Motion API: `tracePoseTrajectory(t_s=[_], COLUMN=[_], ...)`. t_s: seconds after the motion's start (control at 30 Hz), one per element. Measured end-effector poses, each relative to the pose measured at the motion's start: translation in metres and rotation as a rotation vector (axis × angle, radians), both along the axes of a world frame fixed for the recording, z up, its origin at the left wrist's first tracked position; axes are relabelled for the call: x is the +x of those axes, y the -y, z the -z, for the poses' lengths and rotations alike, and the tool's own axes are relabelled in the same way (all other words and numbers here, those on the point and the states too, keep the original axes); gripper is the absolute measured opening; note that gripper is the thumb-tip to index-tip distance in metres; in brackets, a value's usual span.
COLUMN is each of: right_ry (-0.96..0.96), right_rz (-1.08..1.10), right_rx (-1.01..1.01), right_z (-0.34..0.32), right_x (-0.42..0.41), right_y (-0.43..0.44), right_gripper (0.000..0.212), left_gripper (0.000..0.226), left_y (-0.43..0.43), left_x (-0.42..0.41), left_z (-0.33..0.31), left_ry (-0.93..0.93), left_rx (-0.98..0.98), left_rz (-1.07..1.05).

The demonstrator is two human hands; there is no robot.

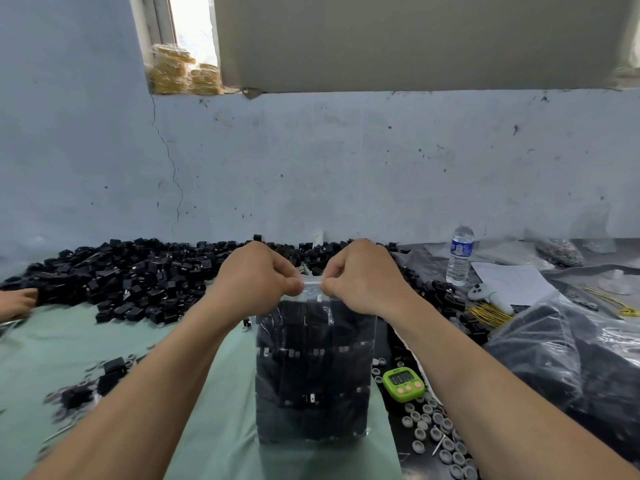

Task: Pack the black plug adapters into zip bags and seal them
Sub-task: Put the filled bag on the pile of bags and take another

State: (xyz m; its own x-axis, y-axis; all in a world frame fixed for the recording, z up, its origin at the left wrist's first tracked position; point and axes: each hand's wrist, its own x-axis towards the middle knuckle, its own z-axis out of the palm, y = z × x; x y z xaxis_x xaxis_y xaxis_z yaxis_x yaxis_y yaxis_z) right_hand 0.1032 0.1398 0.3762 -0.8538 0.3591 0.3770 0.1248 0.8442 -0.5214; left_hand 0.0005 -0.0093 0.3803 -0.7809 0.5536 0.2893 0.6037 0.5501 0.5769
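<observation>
A clear zip bag (313,372) packed with rows of black plug adapters stands upright on the green cloth in front of me. My left hand (258,275) pinches the bag's top strip from the left. From the right, my right hand (360,277) pinches the same strip, and the two sets of fingertips nearly meet at the middle. A long heap of loose black plug adapters (138,275) lies behind the bag along the wall.
A green timer (403,383) and several grey caps (438,434) lie to the right of the bag. Filled plastic bags (568,362) sit at the right, near a water bottle (460,254), papers and gold ties (488,313). Another person's hand (17,303) shows at the left edge.
</observation>
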Motion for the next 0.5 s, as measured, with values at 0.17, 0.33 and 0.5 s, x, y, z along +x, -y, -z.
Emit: tracePoseTrajectory(t_s=[0.17,0.33,0.5], right_ry=[-0.001,-0.040,-0.032], right_rz=[-0.005,-0.033,-0.049], right_rx=[0.106,-0.017,0.019], right_z=[-0.003,0.000,0.002], right_x=[-0.007,-0.008,-0.014], right_y=[0.014,0.006,0.007], right_gripper=[0.015,0.019,0.016], left_gripper=[0.013,0.016,0.018], left_y=[-0.002,0.017,0.015], left_x=[0.000,-0.006,-0.009], left_z=[0.002,0.004,0.008], left_ry=[-0.030,0.047,0.052], left_rx=[0.007,0.106,0.116], left_rz=[-0.005,0.019,-0.023])
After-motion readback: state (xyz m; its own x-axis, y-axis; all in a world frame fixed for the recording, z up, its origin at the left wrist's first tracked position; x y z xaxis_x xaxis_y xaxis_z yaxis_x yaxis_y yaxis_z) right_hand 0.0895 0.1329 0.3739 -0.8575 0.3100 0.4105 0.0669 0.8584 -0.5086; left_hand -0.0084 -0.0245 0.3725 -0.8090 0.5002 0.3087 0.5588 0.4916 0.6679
